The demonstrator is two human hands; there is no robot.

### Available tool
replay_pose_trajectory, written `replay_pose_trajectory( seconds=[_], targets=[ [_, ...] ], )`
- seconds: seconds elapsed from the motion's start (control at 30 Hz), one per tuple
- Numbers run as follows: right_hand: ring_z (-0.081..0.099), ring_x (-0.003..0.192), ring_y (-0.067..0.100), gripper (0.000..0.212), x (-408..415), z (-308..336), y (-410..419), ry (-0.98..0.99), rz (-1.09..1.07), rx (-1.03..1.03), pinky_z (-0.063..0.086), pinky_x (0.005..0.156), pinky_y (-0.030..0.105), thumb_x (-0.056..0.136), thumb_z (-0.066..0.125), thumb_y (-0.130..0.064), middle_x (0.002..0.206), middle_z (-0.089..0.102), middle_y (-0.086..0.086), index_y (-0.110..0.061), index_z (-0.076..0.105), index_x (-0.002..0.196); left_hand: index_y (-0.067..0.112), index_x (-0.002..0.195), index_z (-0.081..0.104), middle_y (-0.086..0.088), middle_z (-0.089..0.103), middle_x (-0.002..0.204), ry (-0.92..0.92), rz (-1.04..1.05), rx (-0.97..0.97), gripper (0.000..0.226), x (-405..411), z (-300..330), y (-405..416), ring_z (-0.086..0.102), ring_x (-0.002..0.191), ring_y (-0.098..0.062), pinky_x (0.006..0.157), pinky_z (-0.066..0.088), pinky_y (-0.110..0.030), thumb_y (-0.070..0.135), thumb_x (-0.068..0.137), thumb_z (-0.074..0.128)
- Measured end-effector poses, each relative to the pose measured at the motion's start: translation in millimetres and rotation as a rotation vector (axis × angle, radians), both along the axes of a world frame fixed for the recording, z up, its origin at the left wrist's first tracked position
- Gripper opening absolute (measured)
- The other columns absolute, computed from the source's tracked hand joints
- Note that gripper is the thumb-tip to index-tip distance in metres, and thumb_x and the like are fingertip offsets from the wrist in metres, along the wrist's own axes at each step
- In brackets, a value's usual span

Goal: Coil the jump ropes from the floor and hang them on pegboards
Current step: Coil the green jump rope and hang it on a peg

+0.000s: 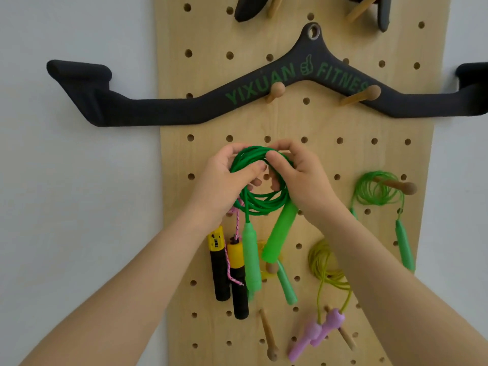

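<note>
From the head camera we see a pale wooden pegboard (330, 122) on a plain white wall (79, 180). Our left hand (224, 180) and right hand (303, 175) both clasp the coiled green jump rope (260, 204) against the board, its handles dangling. A black pull bar (158, 109) rests on pegs above; a light-green rope (375, 192) hangs from a peg at right.

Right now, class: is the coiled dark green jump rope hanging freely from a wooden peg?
No: both the left hand and right hand grip the coiled dark green jump rope.
</note>
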State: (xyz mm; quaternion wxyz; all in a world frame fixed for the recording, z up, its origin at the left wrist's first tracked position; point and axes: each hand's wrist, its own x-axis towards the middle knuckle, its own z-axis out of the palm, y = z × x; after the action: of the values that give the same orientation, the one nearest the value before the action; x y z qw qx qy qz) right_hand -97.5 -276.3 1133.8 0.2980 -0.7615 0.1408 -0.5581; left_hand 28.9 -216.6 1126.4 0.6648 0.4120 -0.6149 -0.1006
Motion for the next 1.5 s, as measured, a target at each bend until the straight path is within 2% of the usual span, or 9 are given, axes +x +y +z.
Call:
replay_pose_trajectory(
  seconds=[0.13, 0.4, 0.5, 0.57, 0.73, 0.93, 1.13, 1.3, 1.5],
  targets=[
    [0.046, 0.051, 0.006, 0.006, -3.5, 33.3, -25.4, -0.211, -0.015, 0.018, 0.041, 0.051, 0.022, 0.097, 0.047, -0.021, 0.064, 0.052, -0.005, -0.023, 0.052, 0.096, 0.035, 0.12, 0.044, 0.004, 0.064, 0.11, -0.065, 0.055, -0.085, 0.035, -1.9, 17.2, -20.9, 0.066, 0.092, -0.008, 0.082, 0.055, -0.031, 0.022, 0.091, 0.057],
    [0.049, 0.056, 0.009, 0.004, 4.1, 98.1, -55.7, -0.32, -0.098, -0.163, 0.045, 0.053, 0.022, 0.096, 0.048, -0.022, 0.076, 0.055, 0.0, -0.018, 0.049, 0.096, 0.032, 0.131, 0.041, 0.001, 0.061, 0.114, -0.282, 0.204, -0.278, 0.046, 6.9, 86.2, -55.4, 0.063, 0.097, -0.012, 0.075, 0.054, -0.026, 0.011, 0.092, 0.054],
    [0.053, 0.06, 0.005, 0.007, 12.5, 116.6, -70.8, -0.279, -0.157, -0.193, 0.046, 0.055, 0.016, 0.096, 0.048, -0.026, 0.08, 0.057, -0.004, -0.018, 0.049, 0.098, 0.024, 0.143, 0.031, 0.004, 0.046, 0.139, -0.465, 0.366, -0.28, 0.053, 12.6, 108.0, -69.0, 0.043, 0.123, -0.001, 0.099, 0.039, -0.014, 0.009, 0.095, 0.047],
    [0.053, 0.06, -0.002, 0.01, 16.9, 120.4, -82.9, -0.219, -0.208, -0.189, 0.042, 0.051, 0.008, 0.095, 0.049, -0.027, 0.081, 0.055, -0.009, -0.018, 0.05, 0.099, 0.027, 0.146, 0.026, 0.003, 0.042, 0.144, -0.506, 0.432, -0.213, 0.056, 16.0, 111.8, -78.8, 0.038, 0.127, -0.003, 0.096, 0.031, -0.009, 0.009, 0.096, 0.045],
    [0.052, 0.064, 0.003, 0.017, 20.5, 109.8, -109.5, -0.1, -0.316, -0.166, 0.044, 0.059, 0.024, 0.095, 0.049, -0.033, 0.079, 0.054, -0.009, -0.018, 0.05, 0.103, 0.029, 0.147, 0.023, -0.005, 0.047, 0.103, -0.659, 0.742, -0.191, 0.051, 13.1, 103.9, -98.6, 0.046, 0.084, -0.014, 0.07, 0.036, -0.024, 0.018, 0.099, 0.036],
    [0.059, 0.078, 0.016, 0.022, 18.0, 107.3, -106.6, -0.059, -0.509, -0.265, 0.054, 0.071, 0.04, 0.094, 0.049, -0.036, 0.085, 0.061, -0.002, -0.016, 0.053, 0.102, 0.02, 0.15, 0.003, -0.012, 0.049, 0.115, -0.822, 1.159, -0.076, 0.056, -0.5, 105.2, -104.6, 0.039, 0.068, -0.019, 0.047, 0.022, -0.03, 0.019, 0.1, 0.03],
    [0.054, 0.103, 0.017, 0.032, 16.1, 92.4, -96.5, 0.05, -0.501, -0.248, 0.05, 0.086, 0.036, 0.096, 0.045, -0.034, 0.111, 0.053, 0.0, -0.015, 0.044, 0.122, 0.021, 0.149, -0.004, -0.015, 0.051, 0.12, -0.838, 1.041, -0.068, 0.064, 6.9, 103.6, -90.2, 0.053, 0.097, -0.029, 0.069, 0.041, -0.04, 0.038, 0.099, 0.031],
    [0.029, 0.134, 0.021, 0.055, 6.4, 83.4, -78.4, 0.078, -0.567, -0.317, 0.031, 0.108, 0.033, 0.093, 0.05, -0.03, 0.145, 0.033, 0.006, -0.011, 0.03, 0.14, 0.015, 0.149, 0.002, -0.013, 0.037, 0.14, -0.725, 0.974, -0.125, 0.073, 4.5, 90.7, -64.2, 0.038, 0.125, -0.029, 0.095, 0.037, -0.043, 0.042, 0.095, 0.041],
    [0.05, 0.099, 0.014, 0.025, 4.0, 22.8, -19.3, 0.013, -0.456, -0.583, 0.039, 0.079, 0.024, 0.09, 0.046, -0.019, 0.11, 0.057, 0.002, -0.01, 0.055, 0.111, 0.006, 0.135, 0.041, -0.012, 0.045, 0.13, -0.589, 0.718, -0.283, 0.049, 20.5, 27.2, -22.5, 0.045, 0.117, -0.022, 0.096, 0.036, -0.028, 0.024, 0.09, 0.05]
  ],
)
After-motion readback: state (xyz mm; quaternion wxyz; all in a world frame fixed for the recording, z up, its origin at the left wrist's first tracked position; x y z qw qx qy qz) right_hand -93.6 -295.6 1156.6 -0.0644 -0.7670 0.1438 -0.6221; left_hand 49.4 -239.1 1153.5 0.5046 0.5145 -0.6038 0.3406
